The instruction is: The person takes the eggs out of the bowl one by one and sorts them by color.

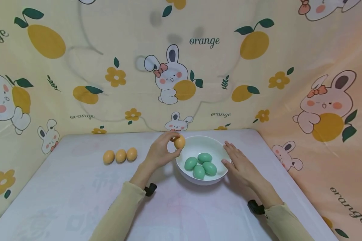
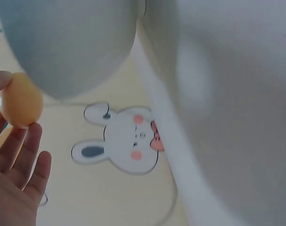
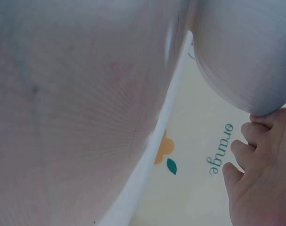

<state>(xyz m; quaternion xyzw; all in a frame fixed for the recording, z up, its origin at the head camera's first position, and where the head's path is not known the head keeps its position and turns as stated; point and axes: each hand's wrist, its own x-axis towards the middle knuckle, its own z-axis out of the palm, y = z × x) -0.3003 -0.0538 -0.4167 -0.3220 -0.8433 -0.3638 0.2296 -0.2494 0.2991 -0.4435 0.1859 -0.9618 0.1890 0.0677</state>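
Between thumb and fingertips, my left hand [image 1: 162, 149] pinches a yellow-orange egg [image 1: 179, 142] at the left rim of a white bowl [image 1: 202, 183]. The left wrist view shows the same egg [image 2: 22, 100] in the fingers, beside the bowl's outer wall [image 2: 72, 47]. Several green eggs [image 1: 204, 157] lie together on the bowl's bottom. My right hand [image 1: 241, 166] rests against the bowl's right side with its fingers extended. In the right wrist view, its fingers [image 3: 246, 134] reach up to the bowl's underside [image 3: 256, 56].
Three more yellow-orange eggs [image 1: 120, 156] stand in a row on the white-covered table [image 1: 78, 197], left of the bowl. Behind the table hangs a cloth [image 1: 117, 43] printed with rabbits and oranges, and it continues along the right side.
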